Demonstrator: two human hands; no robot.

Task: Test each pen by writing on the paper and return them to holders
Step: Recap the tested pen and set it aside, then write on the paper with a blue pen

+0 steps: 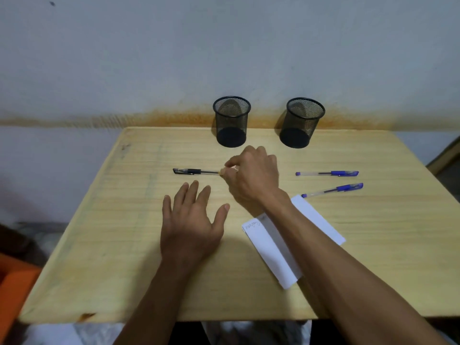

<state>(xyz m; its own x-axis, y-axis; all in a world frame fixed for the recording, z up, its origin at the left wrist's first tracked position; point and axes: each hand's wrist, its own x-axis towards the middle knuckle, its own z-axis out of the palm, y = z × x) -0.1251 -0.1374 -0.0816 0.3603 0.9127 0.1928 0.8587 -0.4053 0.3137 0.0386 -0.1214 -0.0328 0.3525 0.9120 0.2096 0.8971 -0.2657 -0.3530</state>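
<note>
Pale wooden table (pixel 104 270) is bearing two black mesh holders (pixel 231 122); right hand (pixel 254 175) is pinching a black-capped clear pen (pixel 196 171) by its end, left hand (pixel 191 225) is resting open, fingers spread.

Wooden table (pixel 99 245), two mesh holders (pixel 231 122), three pens (pixel 326 173), paper (pixel 271 252)

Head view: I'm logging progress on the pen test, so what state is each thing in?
Black pen: capped, lying flat, right hand pinching its end.
Two blue pens: capped, lying flat.
Both holders: upright, empty.
Paper: scribbled on.
Left hand: open, empty.
</note>
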